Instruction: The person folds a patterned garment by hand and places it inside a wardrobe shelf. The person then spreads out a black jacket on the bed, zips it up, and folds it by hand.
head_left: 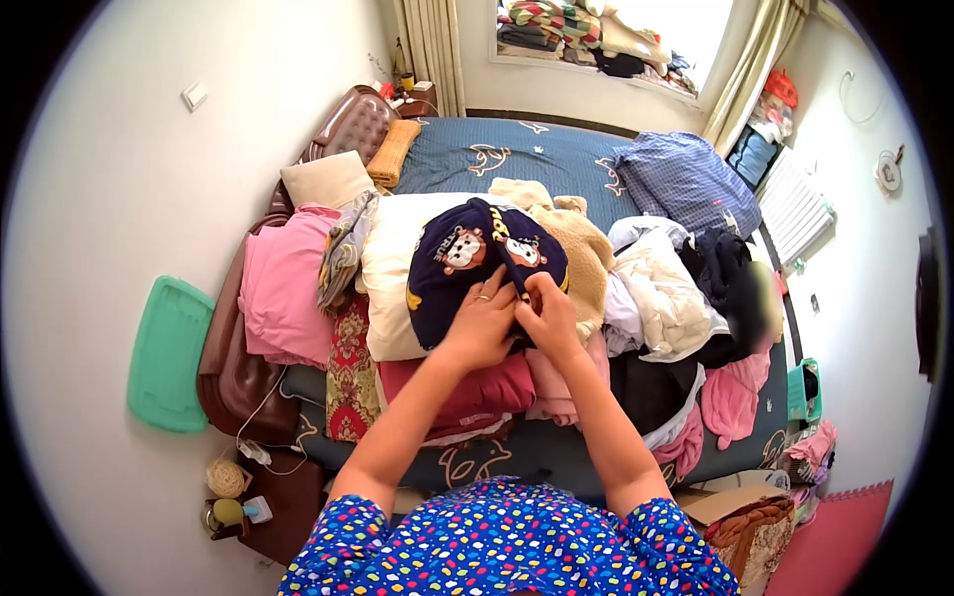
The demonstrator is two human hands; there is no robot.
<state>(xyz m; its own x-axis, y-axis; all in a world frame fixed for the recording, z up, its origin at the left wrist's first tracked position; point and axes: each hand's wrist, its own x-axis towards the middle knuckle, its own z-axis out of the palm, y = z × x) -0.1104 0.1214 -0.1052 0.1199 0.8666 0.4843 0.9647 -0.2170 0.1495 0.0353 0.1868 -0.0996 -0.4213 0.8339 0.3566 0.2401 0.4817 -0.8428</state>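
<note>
A navy cloth item [447, 243] printed with monkey faces lies bunched on the pile in the middle of the bed. Against its lower part is my left hand [482, 323], a ring on one finger and the fingers bent onto the fabric. My right hand [545, 313] pinches the navy fabric at its lower right edge. The two hands are close together. Under and beside the navy item are a white pillow [390, 278] and a beige fleece piece [581, 248]. Dark red folded cloth [462, 397] lies below my wrists.
Pink bedding [288, 283] is stacked at the left. Clothes, including a cream jacket [664, 293], lie at the right, with a blue checked cloth [686, 179] behind. A teal lid [171, 353] leans by the wall. A cardboard box [730, 502] stands at the lower right.
</note>
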